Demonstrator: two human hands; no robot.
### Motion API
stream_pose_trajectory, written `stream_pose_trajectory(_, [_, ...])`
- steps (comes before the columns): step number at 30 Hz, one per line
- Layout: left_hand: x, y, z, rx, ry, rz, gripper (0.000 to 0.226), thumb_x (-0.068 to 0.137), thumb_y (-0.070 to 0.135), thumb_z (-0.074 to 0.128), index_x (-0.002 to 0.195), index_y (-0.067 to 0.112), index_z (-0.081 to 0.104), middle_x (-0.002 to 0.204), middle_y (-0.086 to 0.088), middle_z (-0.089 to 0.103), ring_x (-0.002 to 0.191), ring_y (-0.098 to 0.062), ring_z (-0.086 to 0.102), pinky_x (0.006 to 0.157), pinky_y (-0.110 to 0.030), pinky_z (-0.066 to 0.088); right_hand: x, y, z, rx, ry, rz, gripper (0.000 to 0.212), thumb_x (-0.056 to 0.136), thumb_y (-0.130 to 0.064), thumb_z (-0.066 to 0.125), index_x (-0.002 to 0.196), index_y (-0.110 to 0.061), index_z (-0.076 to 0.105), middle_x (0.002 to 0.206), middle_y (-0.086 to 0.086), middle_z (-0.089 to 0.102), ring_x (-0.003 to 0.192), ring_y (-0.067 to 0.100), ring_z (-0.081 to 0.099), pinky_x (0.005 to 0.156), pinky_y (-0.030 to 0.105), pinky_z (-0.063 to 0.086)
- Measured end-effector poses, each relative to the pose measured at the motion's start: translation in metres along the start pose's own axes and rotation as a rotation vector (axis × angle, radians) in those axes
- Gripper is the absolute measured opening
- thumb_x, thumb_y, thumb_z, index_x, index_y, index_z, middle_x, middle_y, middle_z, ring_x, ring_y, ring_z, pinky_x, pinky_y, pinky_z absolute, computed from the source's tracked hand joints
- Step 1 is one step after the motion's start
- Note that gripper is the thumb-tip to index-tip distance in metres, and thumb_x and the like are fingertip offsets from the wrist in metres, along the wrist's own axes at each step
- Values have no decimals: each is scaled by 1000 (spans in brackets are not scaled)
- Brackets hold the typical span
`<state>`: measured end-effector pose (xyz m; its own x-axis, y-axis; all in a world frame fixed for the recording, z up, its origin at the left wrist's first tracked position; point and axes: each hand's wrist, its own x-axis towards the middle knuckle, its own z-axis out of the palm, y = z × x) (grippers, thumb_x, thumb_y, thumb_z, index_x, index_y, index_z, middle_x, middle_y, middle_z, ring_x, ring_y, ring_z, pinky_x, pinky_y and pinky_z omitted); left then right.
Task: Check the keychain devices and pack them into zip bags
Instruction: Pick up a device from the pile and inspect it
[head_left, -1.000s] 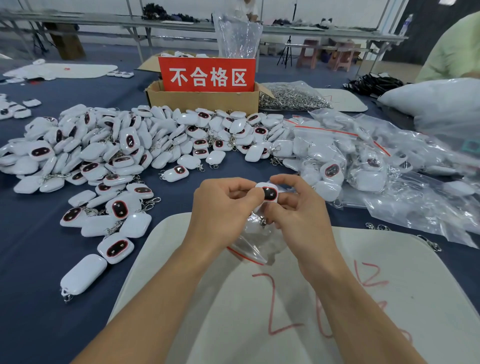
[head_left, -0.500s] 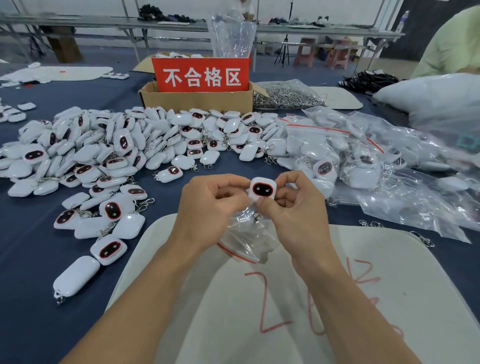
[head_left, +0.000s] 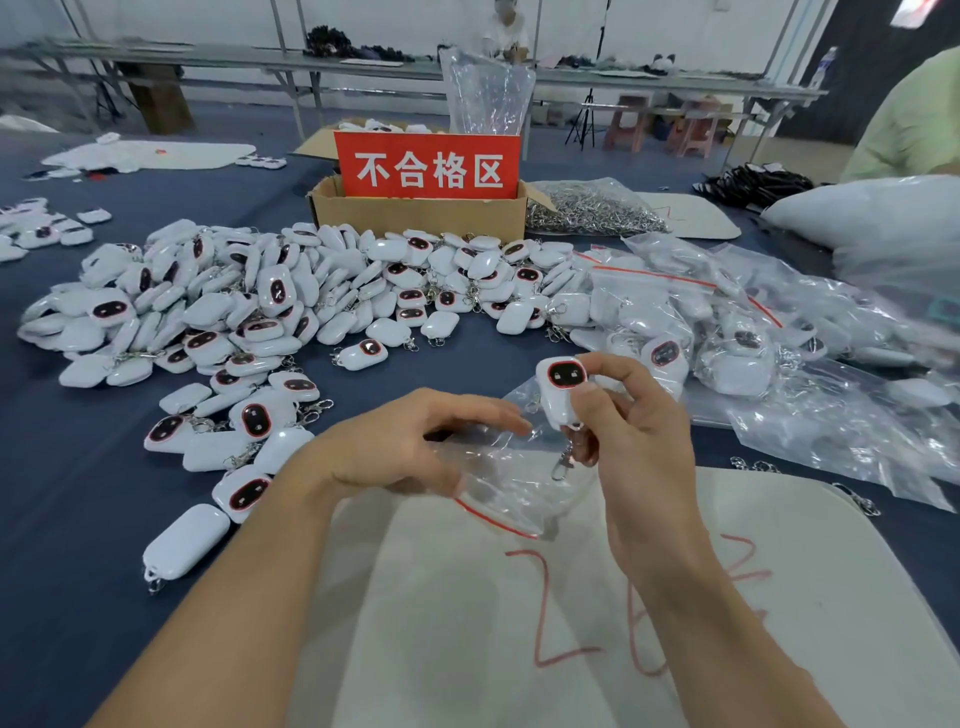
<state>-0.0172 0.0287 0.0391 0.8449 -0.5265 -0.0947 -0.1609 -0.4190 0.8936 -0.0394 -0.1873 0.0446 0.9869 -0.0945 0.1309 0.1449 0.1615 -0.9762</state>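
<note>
My right hand (head_left: 631, 431) pinches a white keychain device (head_left: 558, 389) with a dark, red-rimmed screen facing me; its metal clasp hangs below. My left hand (head_left: 410, 441) holds a clear zip bag (head_left: 511, 483) with a red seal line, just left of and below the device. The bag hangs crumpled between both hands above a white board (head_left: 779, 597). A big pile of loose white devices (head_left: 249, 312) covers the blue table to the left and behind. Bagged devices (head_left: 727, 332) lie heaped to the right.
A cardboard box (head_left: 415, 210) with a red sign stands behind the pile. A bag of metal clasps (head_left: 592, 210) lies to its right. A person in a light green sleeve (head_left: 914, 124) sits at far right beside a large white bag (head_left: 883, 228).
My left hand has let go of the device and dropped to the zip bag. My right hand now holds the device alone, lifted a little and turned upright, with the clasp dangling.
</note>
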Motion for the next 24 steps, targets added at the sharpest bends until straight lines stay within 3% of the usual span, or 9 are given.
stream_pose_trajectory(2, [-2, -1, -3, 22, -67, 10, 79, 64, 13, 77, 137, 42, 63, 142, 7, 62, 134, -27, 57, 112, -54, 46, 1, 0, 0, 31, 42, 59, 15, 96, -8, 66, 97, -23, 68, 66, 2, 59, 49, 16, 42, 46, 18, 39])
stream_pose_trajectory(4, [2, -4, 0, 0, 32, 6, 70, 65, 10, 79, 129, 37, 69, 134, 8, 68, 127, -18, 63, 108, -40, 51, 3, -2, -2, 80, 74, 105, 20, 96, -1, 64, 91, -20, 62, 66, 3, 56, 46, 16, 41, 44, 19, 36])
stream_pose_trajectory(7, [10, -6, 8, -157, 234, -41, 22, 74, 21, 85, 96, 23, 82, 111, -8, 78, 104, -33, 73, 94, -51, 60, 3, -7, -6, 179, -25, 104, 25, 95, 2, 65, 84, -20, 61, 63, -1, 52, 46, 14, 42, 47, 19, 36])
stream_pose_trajectory(9, [14, -4, 12, -215, 337, -76, 21, 74, 33, 86, 86, 16, 81, 91, -10, 79, 81, -25, 71, 76, -43, 62, -1, -9, -6, 206, -173, 49, 23, 89, 0, 71, 83, -22, 67, 63, 0, 55, 47, 15, 44, 49, 21, 37])
stream_pose_trajectory(12, [19, 1, 18, -178, 449, -60, 29, 64, 43, 84, 79, 18, 81, 71, -1, 73, 64, -10, 60, 63, -28, 47, -11, -10, 2, -77, -321, -124, 24, 76, -13, 78, 90, -30, 70, 64, -4, 62, 50, 11, 47, 50, 22, 42])
stream_pose_trajectory(15, [20, 4, 20, -216, 453, -31, 29, 68, 45, 81, 80, 19, 83, 78, -10, 78, 66, -13, 67, 63, -26, 51, -19, 0, 9, -566, -199, -384, 28, 73, -15, 79, 91, -34, 69, 72, -15, 65, 55, 6, 50, 56, 12, 44])
stream_pose_trajectory(19, [21, 4, 18, -331, 495, -9, 16, 76, 26, 77, 88, 18, 85, 88, -6, 81, 80, -15, 72, 81, -31, 57, -15, 11, 7, -724, -13, -462, 30, 74, -11, 82, 92, -32, 71, 70, -29, 59, 63, -1, 55, 64, 6, 41])
stream_pose_trajectory(21, [21, 5, 20, -341, 508, 7, 8, 82, 20, 79, 87, 20, 86, 86, -6, 80, 77, -13, 68, 75, -25, 54, -11, 15, 5, -786, 75, -513, 30, 73, -4, 83, 86, -28, 73, 64, -28, 54, 65, -6, 53, 68, 6, 39])
stream_pose_trajectory(24, [21, 8, 27, -366, 479, 45, 12, 89, 9, 76, 89, 17, 85, 84, -10, 80, 74, -14, 70, 69, -21, 55, -10, 19, 10, -916, 94, -666, 24, 72, -5, 81, 79, -28, 77, 75, -16, 67, 78, 8, 51, 79, 20, 35])
